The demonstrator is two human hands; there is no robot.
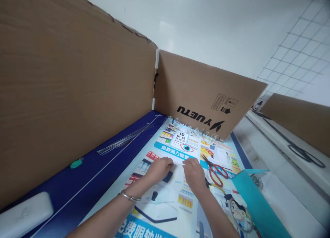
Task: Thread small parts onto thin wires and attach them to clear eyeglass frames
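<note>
My left hand (161, 168) is closed in a pinch above the printed poster sheet (165, 205), a metal bangle (130, 196) on its wrist. Facing it, my right hand (193, 174) pinches too. A thin wire (177, 164) seems to run between the fingertips, faint against the pale print. Red-handled scissors (215, 171) lie open just right of my right hand, with a yellow-handled tool partly hidden by that wrist. Left of the poster rests a bundle of thin silvery wires (123, 140) on the dark blue surface (77, 186).
Cardboard panels stand at the left (77, 76) and back (206, 90). Along the back panel's foot lie small twisted wire pieces (196, 131). A white case (28, 212) and green lump (76, 163) sit left. A teal box (260, 203) and wire coil (239, 215) are right.
</note>
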